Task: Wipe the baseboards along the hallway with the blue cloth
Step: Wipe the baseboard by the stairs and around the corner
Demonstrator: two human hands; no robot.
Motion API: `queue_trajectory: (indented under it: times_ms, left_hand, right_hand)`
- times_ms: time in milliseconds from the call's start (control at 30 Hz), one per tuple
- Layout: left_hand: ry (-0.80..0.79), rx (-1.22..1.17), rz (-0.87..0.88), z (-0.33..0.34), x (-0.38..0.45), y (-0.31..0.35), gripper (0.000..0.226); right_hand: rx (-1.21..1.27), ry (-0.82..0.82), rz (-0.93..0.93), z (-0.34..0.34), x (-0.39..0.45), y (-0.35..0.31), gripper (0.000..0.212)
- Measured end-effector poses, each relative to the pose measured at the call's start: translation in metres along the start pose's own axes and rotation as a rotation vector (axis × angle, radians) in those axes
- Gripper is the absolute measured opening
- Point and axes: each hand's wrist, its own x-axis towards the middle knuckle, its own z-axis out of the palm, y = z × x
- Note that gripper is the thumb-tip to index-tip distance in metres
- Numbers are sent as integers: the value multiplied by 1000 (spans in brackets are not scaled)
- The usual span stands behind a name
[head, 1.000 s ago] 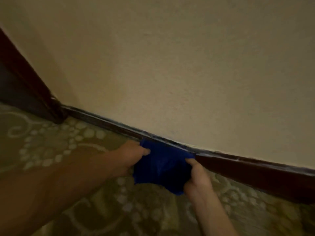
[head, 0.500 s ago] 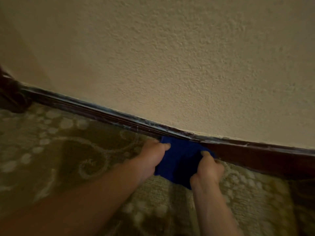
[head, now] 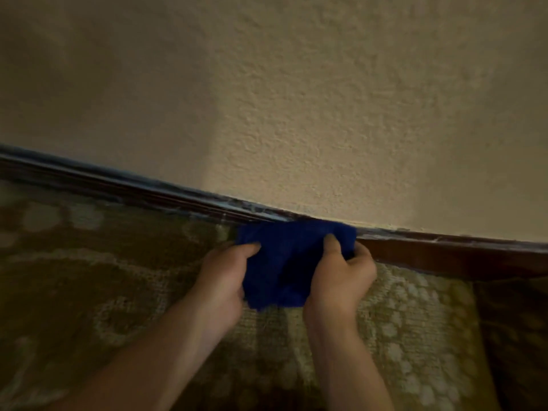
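Two bare hands, bare forearms, no sleeves.
Left hand (head: 221, 281) and right hand (head: 341, 277) below the baseboard (head: 444, 256); no rings, watch or gloves visible; short nails; forearms uncovered to frame edge.

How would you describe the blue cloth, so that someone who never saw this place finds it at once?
Follow the dark wooden baseboard where the textured beige wall meets the patterned carpet. The blue cloth is bunched against it, gripped between the left hand and the right hand. It is the only vivid blue thing.
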Motion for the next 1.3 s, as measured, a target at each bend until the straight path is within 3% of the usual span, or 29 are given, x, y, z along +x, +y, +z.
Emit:
queue_trajectory:
  times_ms: [133, 233, 333, 467, 600, 767, 900, 1000, 1067, 1167, 1233, 1300]
  left_hand:
    - [13, -6, 49, -11, 7, -3, 15]
    - [133, -87, 69, -23, 10, -10, 23]
    - [121, -110, 67, -33, 11, -12, 27]
    - [10, -49, 109, -28, 2, -4, 15]
    - [71, -45, 144, -36, 3, 3, 12]
    - [196, -123, 235, -41, 4, 2, 17]
    - [-2, -7, 243, -24, -6, 4, 8]
    - [20, 25, 201, -20, -7, 9, 8]
    - [158, -61, 229, -33, -7, 19, 8]
    - [298, -191, 330, -59, -6, 35, 8]
    - [277, -203, 362, -62, -5, 40, 7]
    - [192, -154, 313, -52, -3, 35, 12]
  right_hand:
    - [-148, 87, -198, 23, -23, -1, 14]
    - [-195, -59, -366, 41, -49, -1, 14]
    - [-176, -178, -334, 42, -51, 3, 15]
    - [-96, -8, -245, 24, -23, 12, 16]
    - [-87, 64, -306, 50, -46, 12, 16]
    - [-124, -174, -352, 49, -53, 9, 14]
    - [1, 32, -116, 21, -14, 9, 10]
    - [-57, 128, -157, 34, -24, 7, 13]
    - [-90, 74, -266, 55, -48, 5, 17]
    - [-57, -189, -301, 71, -70, 7, 8]
    - [4, -277, -210, 68, -63, 12, 9]
    - [78, -211, -111, 54, -49, 14, 8]
